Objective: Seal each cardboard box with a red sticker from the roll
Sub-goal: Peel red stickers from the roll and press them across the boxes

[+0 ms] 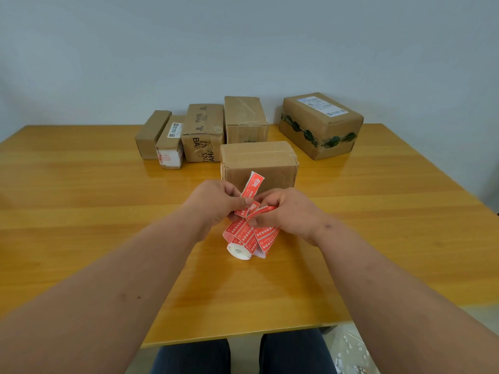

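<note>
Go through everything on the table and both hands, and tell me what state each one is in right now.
Sticker roll: lying on the table, partly unrolled.
Sticker strip: held up, free end sticking upward.
Left hand: pinching the strip.
Right hand: pinching the strip.
Nearest box: closed, no red sticker visible.
Five boxes behind: closed.
Table: bearing the boxes and roll.
</note>
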Available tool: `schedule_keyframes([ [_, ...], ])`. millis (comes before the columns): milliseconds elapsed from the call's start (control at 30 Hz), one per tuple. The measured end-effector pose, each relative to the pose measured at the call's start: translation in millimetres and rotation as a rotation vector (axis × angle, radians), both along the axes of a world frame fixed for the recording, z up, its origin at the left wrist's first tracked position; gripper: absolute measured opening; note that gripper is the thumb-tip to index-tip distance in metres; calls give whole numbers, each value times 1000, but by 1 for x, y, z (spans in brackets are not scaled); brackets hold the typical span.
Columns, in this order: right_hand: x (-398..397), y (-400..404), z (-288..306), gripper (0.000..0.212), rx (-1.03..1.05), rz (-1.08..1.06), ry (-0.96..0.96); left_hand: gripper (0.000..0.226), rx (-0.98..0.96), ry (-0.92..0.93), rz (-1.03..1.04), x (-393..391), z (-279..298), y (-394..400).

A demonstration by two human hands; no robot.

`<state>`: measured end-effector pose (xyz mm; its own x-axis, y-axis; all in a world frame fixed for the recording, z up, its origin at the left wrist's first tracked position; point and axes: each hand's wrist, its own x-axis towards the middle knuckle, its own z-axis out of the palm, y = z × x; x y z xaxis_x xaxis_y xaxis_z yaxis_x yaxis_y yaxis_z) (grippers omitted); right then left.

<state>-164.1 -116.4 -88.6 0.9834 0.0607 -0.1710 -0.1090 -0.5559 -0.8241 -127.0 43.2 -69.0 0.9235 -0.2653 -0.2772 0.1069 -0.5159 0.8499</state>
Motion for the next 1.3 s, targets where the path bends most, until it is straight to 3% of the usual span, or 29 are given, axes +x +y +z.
schedule_keyframes([
  [533,0,-5,-4,13,38,-51,32,24,-72,36,77,6,-9,8],
  [800,0,-2,-1,51,-34,-49,-6,16,-97,166,89,11,-17,16],
  [1067,-2,9,-4,114,-308,56,-71,14,-54,185,69,12,-21,17],
  [1300,-4,19,-5,111,-514,147,-71,15,-15,195,91,12,-23,20],
])
